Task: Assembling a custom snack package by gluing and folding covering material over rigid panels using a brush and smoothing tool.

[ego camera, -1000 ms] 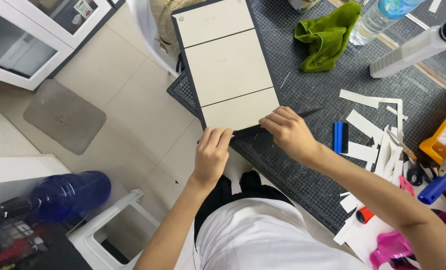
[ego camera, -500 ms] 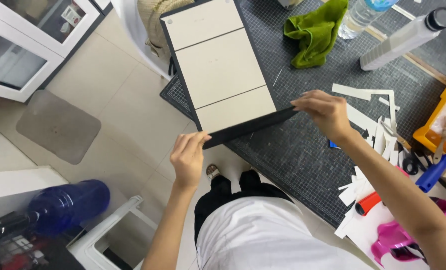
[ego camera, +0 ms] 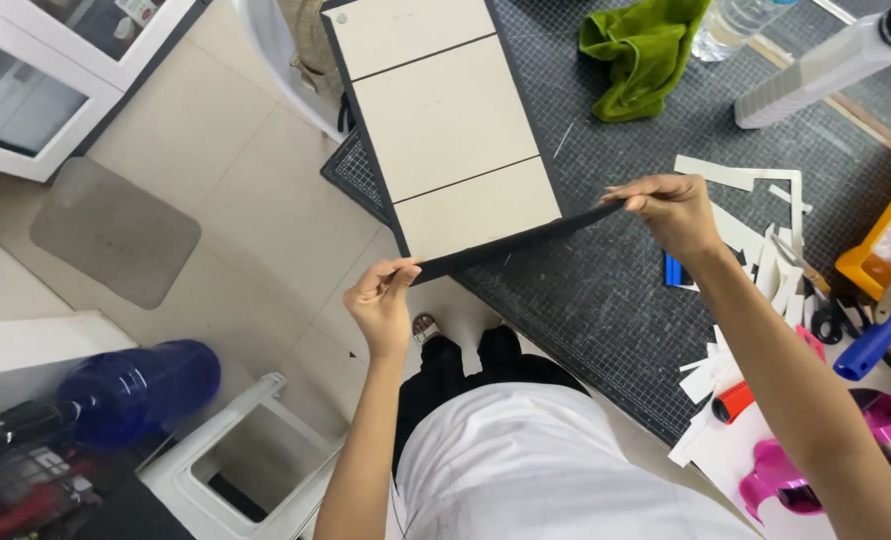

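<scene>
Change: compared with half a second ago, my hands are further apart, and the near black edge of the board (ego camera: 445, 130) is lifted higher off the cutting mat (ego camera: 605, 290).
Change at one second ago: both my hands were pressing flat on the near edge of the board; now they pinch it from its two ends.
Left hand (ego camera: 380, 305): it is raised in front of my body, fingers curled, and thumb and fingers pinch the left end of the black flap (ego camera: 510, 243). The forearm goes straight up from my waist.
Right hand (ego camera: 670, 210): it is stretched forward over the mat, the wrist bent, and the fingertips are closed on the right end of the same flap.
Flap: it runs stretched between my two hands, slanting from low at my left hand to higher at my right hand.
Board: it lies beyond my hands, with three cream panels divided by black lines, its far part on the mat and its left side over the table edge.
Beside my right hand: white paper strips (ego camera: 755, 180) are just past it, and a blue small thing (ego camera: 673, 272) is under my wrist.
Further from my right hand: a green cloth (ego camera: 640, 50) lies well apart, beyond the board's right side.
</scene>
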